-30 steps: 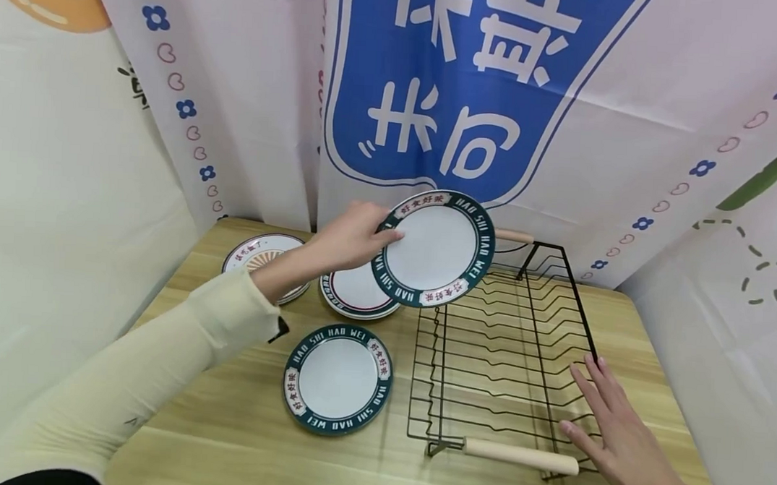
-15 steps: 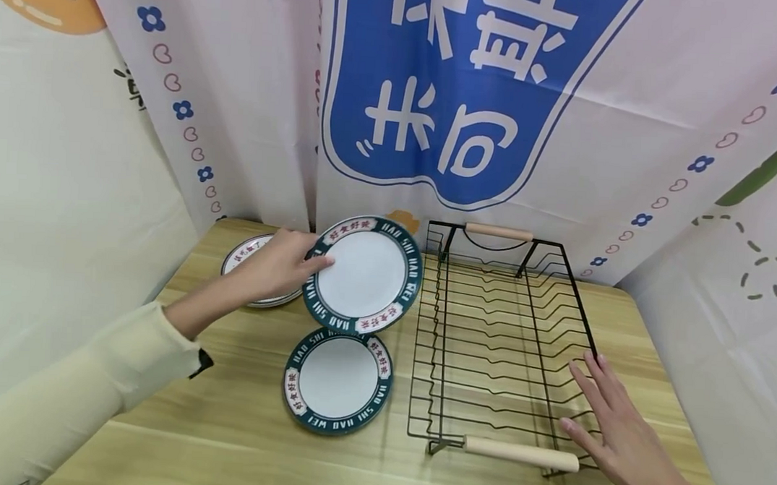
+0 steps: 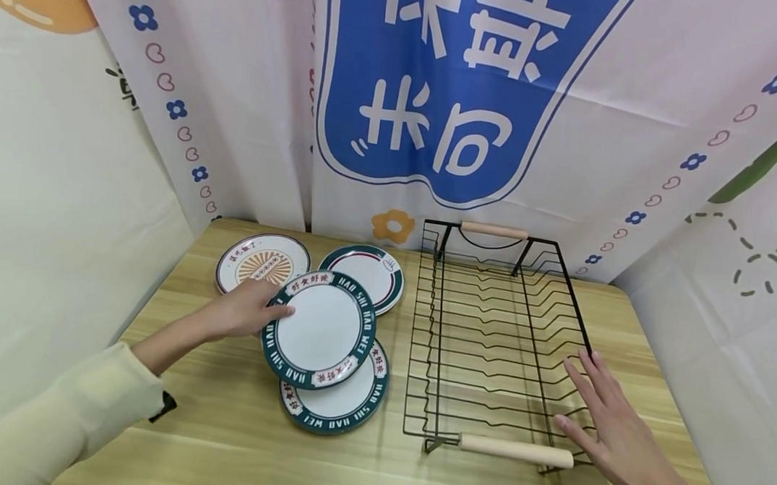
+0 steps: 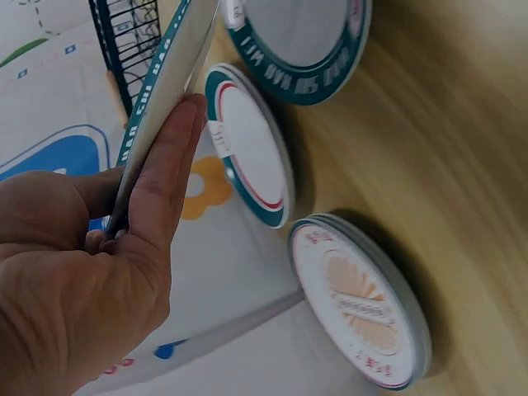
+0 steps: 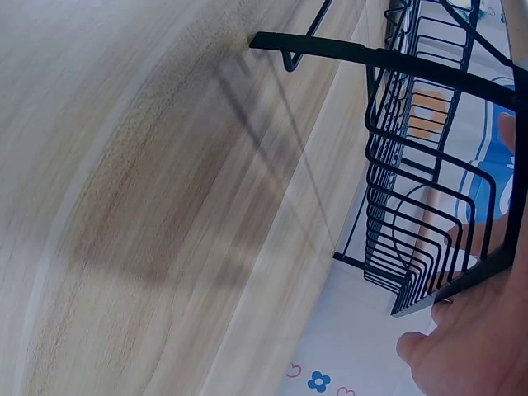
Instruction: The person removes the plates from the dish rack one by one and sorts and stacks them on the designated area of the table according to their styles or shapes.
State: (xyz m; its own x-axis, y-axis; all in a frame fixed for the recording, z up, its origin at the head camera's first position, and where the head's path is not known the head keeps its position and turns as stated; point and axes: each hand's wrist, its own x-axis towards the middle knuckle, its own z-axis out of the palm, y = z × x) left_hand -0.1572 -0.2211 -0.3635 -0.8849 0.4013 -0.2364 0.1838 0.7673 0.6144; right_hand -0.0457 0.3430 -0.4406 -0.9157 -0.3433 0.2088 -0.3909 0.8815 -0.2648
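Observation:
My left hand (image 3: pixel 245 310) pinches the left edge of a green-rimmed plate (image 3: pixel 322 330), thumb on top and fingers beneath. This plate is tilted, and it overlaps the view of another green-rimmed plate (image 3: pixel 355 406) lying on the table. In the left wrist view, the held plate (image 4: pixel 161 91) appears nearly edge-on between thumb and fingers. My right hand (image 3: pixel 617 433) rests on the right rail of a black wire dish rack (image 3: pixel 574 301), its fingers extended and loosely spread. The right wrist view shows the rack's side wires (image 5: pixel 445 70) close by the fingers.
Behind the held plate are a plate with an orange sunburst (image 3: pixel 264 259), stacked in the left wrist view, and plates with green and red bands (image 3: pixel 369 270). Wooden handles (image 3: pixel 516 451) cross the rack's ends. Printed cloth (image 3: pixel 257 121) hangs around the wooden table (image 3: pixel 185 422).
My left hand has carried the plate from beside the rack's back left corner leftward and toward me, over the front plate. The right hand keeps its place on the rack.

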